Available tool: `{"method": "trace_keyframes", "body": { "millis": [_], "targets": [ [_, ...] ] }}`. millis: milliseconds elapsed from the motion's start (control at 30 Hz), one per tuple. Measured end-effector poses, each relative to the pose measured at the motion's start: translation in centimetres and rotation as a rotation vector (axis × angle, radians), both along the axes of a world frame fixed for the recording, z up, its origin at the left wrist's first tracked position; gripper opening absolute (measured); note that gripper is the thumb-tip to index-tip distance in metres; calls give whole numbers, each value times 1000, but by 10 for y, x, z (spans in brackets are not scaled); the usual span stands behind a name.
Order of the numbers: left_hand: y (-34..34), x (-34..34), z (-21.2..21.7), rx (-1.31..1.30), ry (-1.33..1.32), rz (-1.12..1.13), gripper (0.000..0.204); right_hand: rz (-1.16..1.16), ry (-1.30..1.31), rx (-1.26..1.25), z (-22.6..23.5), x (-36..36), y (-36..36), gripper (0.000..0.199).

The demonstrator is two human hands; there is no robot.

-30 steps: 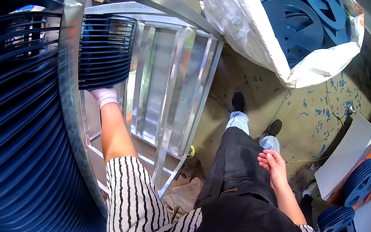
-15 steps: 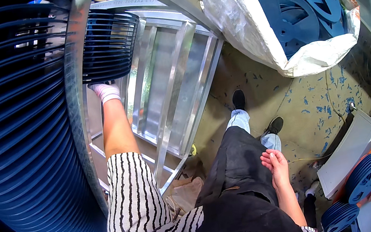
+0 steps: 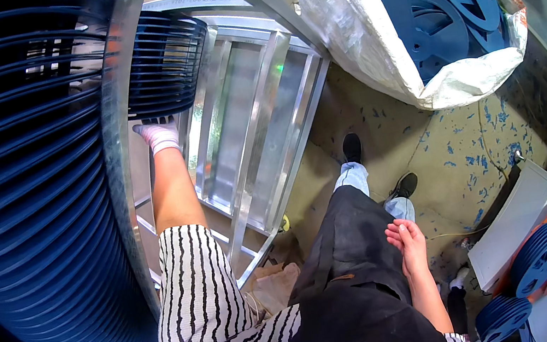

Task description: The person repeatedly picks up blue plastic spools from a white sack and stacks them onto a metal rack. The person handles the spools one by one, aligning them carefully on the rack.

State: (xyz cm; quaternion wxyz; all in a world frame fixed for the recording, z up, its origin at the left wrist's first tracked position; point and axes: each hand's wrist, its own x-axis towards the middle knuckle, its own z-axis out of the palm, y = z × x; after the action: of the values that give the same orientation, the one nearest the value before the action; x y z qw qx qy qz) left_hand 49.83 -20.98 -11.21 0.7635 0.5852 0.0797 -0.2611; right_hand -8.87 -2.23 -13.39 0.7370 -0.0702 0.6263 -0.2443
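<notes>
My left arm reaches forward in a striped sleeve, past an upright metal bar. A pale pink-and-white glove covers my left hand (image 3: 159,136), which is at the near end of a short stack of dark blue plastic reels (image 3: 161,70). The hand grips or supports that end; its fingertips are hidden by the stack, and the thumb side shows at the left. Bare and palm up, my right hand (image 3: 408,241) hangs beside the black apron (image 3: 344,253). Its fingers curl loosely, apart, with nothing in them.
A long row of blue reels (image 3: 37,258) fills the left side. Beside it stands a slatted metal rack (image 3: 246,132). A white sack (image 3: 366,34) of blue reels (image 3: 427,32) stands far right. Orange and blue reels lie near a white panel (image 3: 515,226). Blue scraps litter the floor (image 3: 444,165).
The short reel stack and my left hand have shifted slightly right in view, as has the metal bar. My right hand has stayed almost still.
</notes>
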Motion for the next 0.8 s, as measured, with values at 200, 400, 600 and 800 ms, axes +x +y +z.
{"method": "trace_keyframes", "body": {
  "millis": [200,400,600,800],
  "targets": [
    [-4,1,-17,-50,-60,-242,64,-28,67,79,-10,3,6,23],
    [-8,43,-26,-313,-100,-444,59,28,4,114,-22,26,1,22],
    [-23,13,-12,-256,-45,-319,53,89,1,96,-19,34,-8,22],
    [-14,33,-25,-260,-52,-303,52,130,33,153,-24,21,-4,20]
  ]
}}
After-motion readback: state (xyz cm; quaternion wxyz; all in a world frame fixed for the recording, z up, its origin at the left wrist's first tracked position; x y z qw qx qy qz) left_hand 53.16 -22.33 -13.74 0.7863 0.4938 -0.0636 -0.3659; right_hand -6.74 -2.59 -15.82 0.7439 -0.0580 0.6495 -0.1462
